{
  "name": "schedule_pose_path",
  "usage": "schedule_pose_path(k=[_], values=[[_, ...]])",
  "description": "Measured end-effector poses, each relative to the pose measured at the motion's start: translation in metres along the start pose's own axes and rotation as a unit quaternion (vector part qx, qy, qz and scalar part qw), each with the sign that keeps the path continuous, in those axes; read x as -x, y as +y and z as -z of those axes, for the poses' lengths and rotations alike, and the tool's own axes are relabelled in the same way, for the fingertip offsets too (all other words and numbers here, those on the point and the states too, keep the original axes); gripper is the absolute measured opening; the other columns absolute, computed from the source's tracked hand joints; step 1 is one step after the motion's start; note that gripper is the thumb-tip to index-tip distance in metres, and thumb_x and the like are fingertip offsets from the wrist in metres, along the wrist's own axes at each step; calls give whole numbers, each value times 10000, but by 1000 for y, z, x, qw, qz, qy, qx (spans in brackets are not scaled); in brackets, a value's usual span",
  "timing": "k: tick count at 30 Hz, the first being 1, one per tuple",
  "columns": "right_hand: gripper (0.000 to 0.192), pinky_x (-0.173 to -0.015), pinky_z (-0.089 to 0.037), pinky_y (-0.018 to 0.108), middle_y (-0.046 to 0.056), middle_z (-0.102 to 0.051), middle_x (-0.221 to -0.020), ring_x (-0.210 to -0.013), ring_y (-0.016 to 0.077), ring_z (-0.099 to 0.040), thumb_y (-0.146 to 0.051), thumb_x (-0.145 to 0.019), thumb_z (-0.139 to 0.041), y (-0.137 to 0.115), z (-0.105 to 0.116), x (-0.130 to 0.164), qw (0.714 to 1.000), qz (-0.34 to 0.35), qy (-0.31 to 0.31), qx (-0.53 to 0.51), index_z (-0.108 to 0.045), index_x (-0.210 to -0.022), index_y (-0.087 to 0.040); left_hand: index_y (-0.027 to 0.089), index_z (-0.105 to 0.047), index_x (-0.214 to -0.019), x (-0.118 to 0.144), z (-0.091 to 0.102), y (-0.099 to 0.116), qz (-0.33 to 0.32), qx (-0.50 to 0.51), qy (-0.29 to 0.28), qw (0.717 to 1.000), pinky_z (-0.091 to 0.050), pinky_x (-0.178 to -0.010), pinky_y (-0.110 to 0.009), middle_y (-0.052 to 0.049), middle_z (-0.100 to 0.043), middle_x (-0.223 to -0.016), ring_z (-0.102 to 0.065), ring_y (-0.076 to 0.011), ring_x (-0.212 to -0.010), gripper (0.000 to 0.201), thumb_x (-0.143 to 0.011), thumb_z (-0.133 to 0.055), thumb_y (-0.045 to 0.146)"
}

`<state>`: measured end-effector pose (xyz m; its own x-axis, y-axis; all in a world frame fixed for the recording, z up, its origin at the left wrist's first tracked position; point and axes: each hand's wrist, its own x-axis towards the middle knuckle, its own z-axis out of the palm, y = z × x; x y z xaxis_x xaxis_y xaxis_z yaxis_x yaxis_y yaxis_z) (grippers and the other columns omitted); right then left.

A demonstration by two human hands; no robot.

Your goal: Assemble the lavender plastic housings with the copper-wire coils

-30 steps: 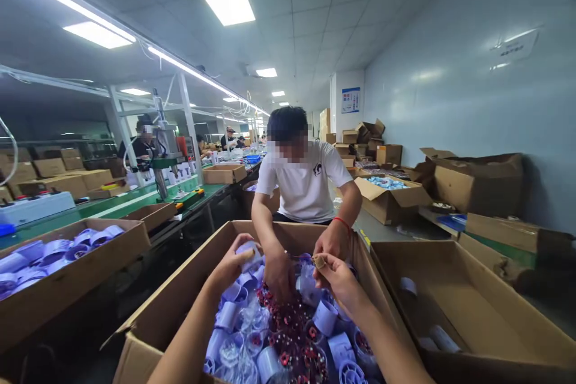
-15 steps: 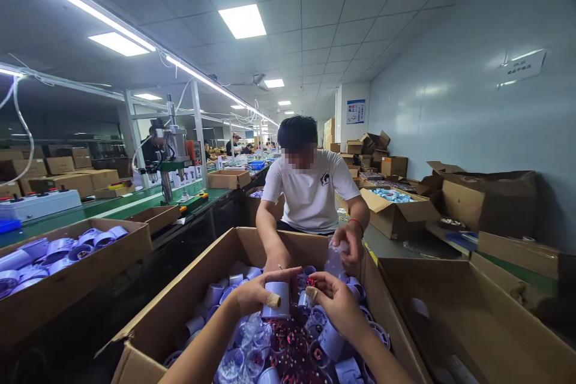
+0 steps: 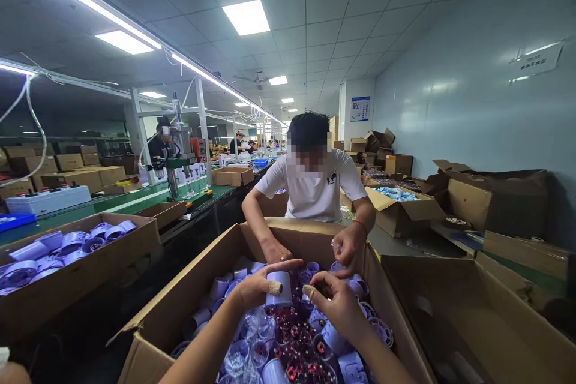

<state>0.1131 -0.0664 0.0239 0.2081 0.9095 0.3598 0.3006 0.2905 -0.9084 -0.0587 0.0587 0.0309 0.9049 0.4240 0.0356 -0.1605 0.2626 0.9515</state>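
- The left hand (image 3: 256, 288) was closed around a pale lilac plastic cup (image 3: 279, 290), fingers curled over its top and a taped thumb pressed to its side; the cup was held upright just above the contents of the big cardboard box (image 3: 189, 306).
- The right hand (image 3: 335, 303) sat just beside it, fingers bent and pinched together, its thumb also taped; whether it gripped anything small could not be told.
- Below both hands the box held a heap of lilac cups (image 3: 220, 288), clear plastic lids (image 3: 252, 336) and small red-and-black coils (image 3: 297, 342).
- Across the box a co-worker in a white T-shirt (image 3: 315, 192) had both hands down among the same parts; a small dark emblem showed on the chest, too small to read, and a red band (image 3: 360, 224) circled one wrist.
- A blue-and-white wall poster (image 3: 360, 108) and a white sign (image 3: 537, 63) high on the right wall carried writing, none of it legible.
- To the left, another carton (image 3: 90, 270) held more lilac parts; behind it ran a green counter (image 3: 112, 204) with a press machine (image 3: 177, 150).
- To the right lay an open brown box (image 3: 477, 312), and further cartons were stacked along the wall.
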Motion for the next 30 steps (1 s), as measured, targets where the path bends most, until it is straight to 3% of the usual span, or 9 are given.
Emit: schedule_pose_path(k=[3,6,8,10,12,14,18,21,30], values=[[390,-490,-389,248,-32,-523,-541,-501,135,-498,-594,-753,-586,2,1,-1,1000,0,12,4,-592,-724,-205,186,-578,-1255,-1,-2,0,-31,-25,18,999,-447,-648,-233,-46,-657,-872,-584,-139,-705,870,-467,-874,405],[462,-491,-402,257,-29,-523,-548,-487,136,-492,-659,-716,-591,10,6,-5,998,-4,56,-23,-601,-749,-198,227,-597,-1230,0,-5,3,-78,-179,59,979,-452,-862,-338,-87,-617,-1154,-583,-244,-1002,792,-501,-859,393],[496,-489,-404,256,-25,-530,-554,-493,135,-488,-676,-688,-612,16,11,-9,995,-8,90,-46,-616,-769,-187,244,-593,-1225,-1,-5,4,-134,-333,129,925,-396,-982,-393,-77,-576,-1229,-520,-278,-1119,780,-498,-858,344],[526,-487,-402,255,-18,-541,-559,-507,138,-488,-692,-657,-631,20,17,-12,992,-8,118,-53,-637,-770,-178,244,-540,-1271,-3,-3,4,-177,-431,205,861,-385,-1006,-418,-68,-589,-1192,-530,-275,-1097,817,-516,-844,312],[557,-491,-402,257,-5,-566,-582,-529,144,-496,-715,-621,-641,20,21,-14,990,-7,130,-55,-655,-761,-176,235,-473,-1314,-6,1,3,-195,-460,252,828,-412,-981,-424,-67,-612,-1147,-566,-264,-1034,852,-542,-828,296],[565,-500,-401,257,3,-576,-595,-543,146,-498,-718,-600,-657,17,22,-13,992,-8,115,-60,-666,-752,-173,231,-451,-1314,-9,4,1,-205,-471,273,813,-436,-950,-416,-67,-622,-1131,-587,-258,-1000,853,-547,-823,266],[519,-529,-414,253,5,-568,-587,-560,145,-500,-682,-606,-683,6,18,-6,997,-8,47,-62,-668,-707,-173,241,-551,-1194,-10,3,1,-219,-531,292,765,-429,-941,-415,-63,-634,-1118,-571,-274,-1029,718,-530,-820,207],[497,-573,-437,261,19,-606,-630,-609,165,-538,-671,-620,-680,4,13,-2,999,-6,8,-42,-675,-711,-183,233,-597,-1097,-9,-5,0,-222,-587,277,728,-405,-950,-411,-72,-637,-1102,-555,-278,-1049,585,-552,-806,195],[384,-553,-416,246,4,-624,-610,-601,158,-537,-560,-673,-699,1,7,-2,1000,-2,12,17,-697,-712,-178,188,-507,-1021,-12,-11,-10,-264,-648,191,689,-402,-889,-373,-75,-600,-1025,-554,-233,-963,468,-597,-681,99]])
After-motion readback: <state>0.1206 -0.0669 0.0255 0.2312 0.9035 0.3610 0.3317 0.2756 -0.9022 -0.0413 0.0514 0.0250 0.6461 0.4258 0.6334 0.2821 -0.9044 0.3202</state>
